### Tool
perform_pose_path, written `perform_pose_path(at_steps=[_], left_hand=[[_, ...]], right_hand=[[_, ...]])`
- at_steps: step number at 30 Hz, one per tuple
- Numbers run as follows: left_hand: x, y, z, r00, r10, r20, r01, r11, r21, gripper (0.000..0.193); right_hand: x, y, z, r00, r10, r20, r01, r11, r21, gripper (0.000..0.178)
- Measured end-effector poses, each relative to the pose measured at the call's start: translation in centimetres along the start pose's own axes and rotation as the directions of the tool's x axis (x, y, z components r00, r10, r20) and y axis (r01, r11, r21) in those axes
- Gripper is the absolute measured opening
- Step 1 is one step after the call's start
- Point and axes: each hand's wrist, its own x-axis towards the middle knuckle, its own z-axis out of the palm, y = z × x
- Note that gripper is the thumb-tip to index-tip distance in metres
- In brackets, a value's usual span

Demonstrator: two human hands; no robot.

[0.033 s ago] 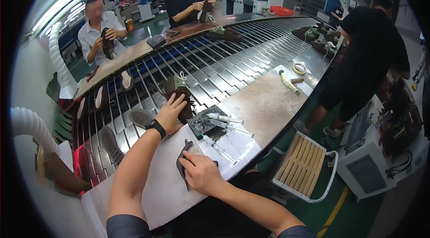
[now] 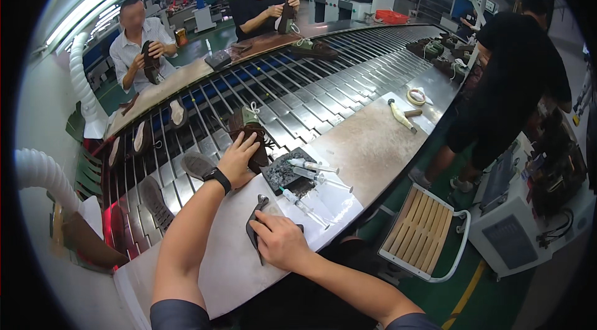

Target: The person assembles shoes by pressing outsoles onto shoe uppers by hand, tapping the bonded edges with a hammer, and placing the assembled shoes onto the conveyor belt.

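My left hand [image 2: 234, 162] lies over a brown shoe [image 2: 257, 155] with a green tongue and white laces, at the near edge of the slatted conveyor. Its fingers curve across the shoe's upper, and the thumb is hidden. On the pale work board [image 2: 214, 261], my right hand [image 2: 278, 238] is closed on a dark hammer [image 2: 254, 230], whose curved head shows beside the fingers. Most of the handle is covered by the palm. Just right of the shoe, a dark speckled block [image 2: 280, 173] has several syringes [image 2: 305, 207] on and beside it.
Grey soles [image 2: 154, 201] and other shoe parts lie on the conveyor [image 2: 298, 103]. Further right are a pale-headed hammer [image 2: 401, 114] and a tape roll [image 2: 415, 96]. Two people handle shoes across the conveyor; another stands at right. A slatted stool [image 2: 418, 230] stands beside the table.
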Motion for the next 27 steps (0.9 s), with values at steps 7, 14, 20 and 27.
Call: perform_pose_path(at_steps=[7, 14, 20, 27], left_hand=[[-4.3, -1.0, -0.1, 0.985, -0.12, 0.128, 0.104, 0.986, 0.128, 0.116], [-6.5, -0.5, -2.0, 0.908, -0.325, 0.266, 0.312, 0.946, 0.094, 0.111], [-11.6, -6.6, -0.4, 0.876, -0.481, -0.035, 0.482, 0.875, 0.043, 0.054], [-17.1, 3.3, -7.7, 0.631, -0.726, -0.273, -0.153, 0.228, -0.961, 0.048]], right_hand=[[-0.2, -0.3, -0.2, 1.0, 0.007, 0.01, -0.007, 1.0, 0.008, 0.038], [-0.6, -0.3, -0.4, 1.0, 0.024, 0.003, -0.024, 1.0, -0.018, 0.036], [0.1, -0.7, 0.4, 0.999, 0.023, -0.033, -0.021, 0.999, 0.034, 0.033], [8.1, 0.5, 5.1, 0.719, 0.58, 0.384, -0.621, 0.287, 0.729, 0.055]])
